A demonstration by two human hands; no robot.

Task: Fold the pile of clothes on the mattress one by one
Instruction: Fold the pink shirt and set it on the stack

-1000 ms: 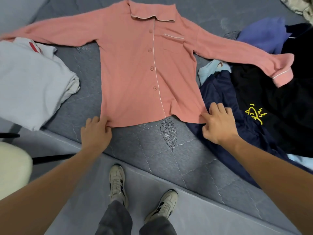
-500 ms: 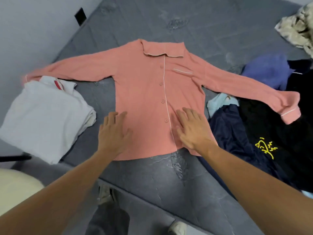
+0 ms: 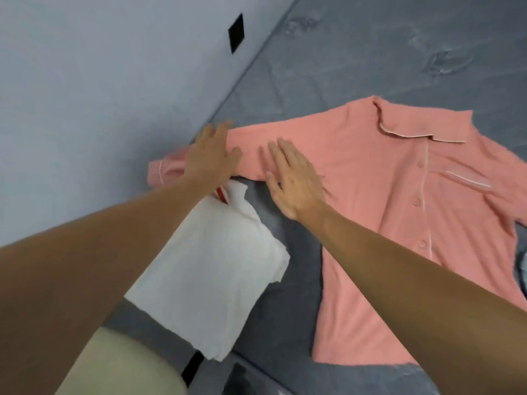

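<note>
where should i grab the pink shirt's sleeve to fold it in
Probably at the cuff, the sleeve's free end, coming from the wall side. The sleeve lies flat and outstretched on the mattress, so lifting the cuff should swing it across the pink shirt. The left hand is flat just beside it.

Single head view, no second view to share.
I'm looking steeply down, close over the mattress (image 3: 356,67); wall (image 3: 99,95) at 10 o'clock.
</note>
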